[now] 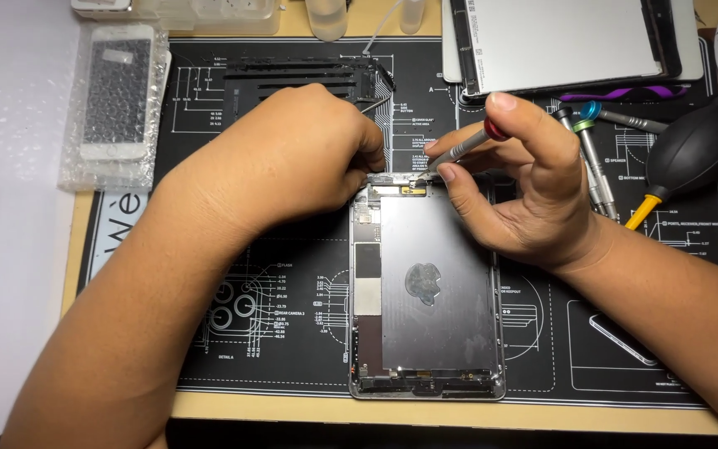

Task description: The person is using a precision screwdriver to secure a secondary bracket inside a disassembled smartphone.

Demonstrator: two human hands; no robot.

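Grey and flat, the opened metal tablet shell (435, 291) lies at the near edge of the black printed work mat (292, 333). Our right hand (513, 187) pinches a thin silver screwdriver with a red cap (463, 147), its tip on the shell's far edge. Our left hand (292, 158) rests curled there too; we cannot tell what its fingers grip.

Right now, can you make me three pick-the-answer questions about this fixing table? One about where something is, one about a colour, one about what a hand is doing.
1. Where is the wrapped phone?
A. top left of the mat
B. bottom right
C. on the tablet

2. What colour is the screwdriver cap?
A. green
B. red
C. white

3. What is the right hand doing?
A. resting flat
B. holding the air blower
C. gripping the screwdriver

Answers: 1 A, it lies in bubble wrap at the top left. 2 B, the cap under the forefinger is red. 3 C, fingers pinch it, tip at the opened tablet top edge.
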